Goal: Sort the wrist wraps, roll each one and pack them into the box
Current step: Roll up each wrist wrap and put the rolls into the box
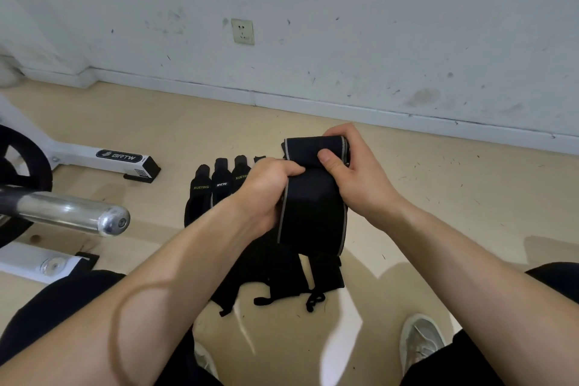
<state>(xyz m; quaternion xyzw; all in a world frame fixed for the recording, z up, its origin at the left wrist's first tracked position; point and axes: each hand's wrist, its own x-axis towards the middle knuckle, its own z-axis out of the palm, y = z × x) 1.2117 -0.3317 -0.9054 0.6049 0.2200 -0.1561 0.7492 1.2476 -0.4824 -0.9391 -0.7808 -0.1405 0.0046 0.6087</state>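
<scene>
Gripping wrap (313, 213) two-handed: right hand (354, 172) pinches its top fold, left hand (269, 188) clenches the edge. If I slacken, the roll likely loosens.

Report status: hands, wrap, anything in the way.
Left hand and right hand both grip a black grey-edged wrist wrap, top end folded over. Row of wraps on floor beyond; loose pile beneath. Nothing blocking.
</scene>
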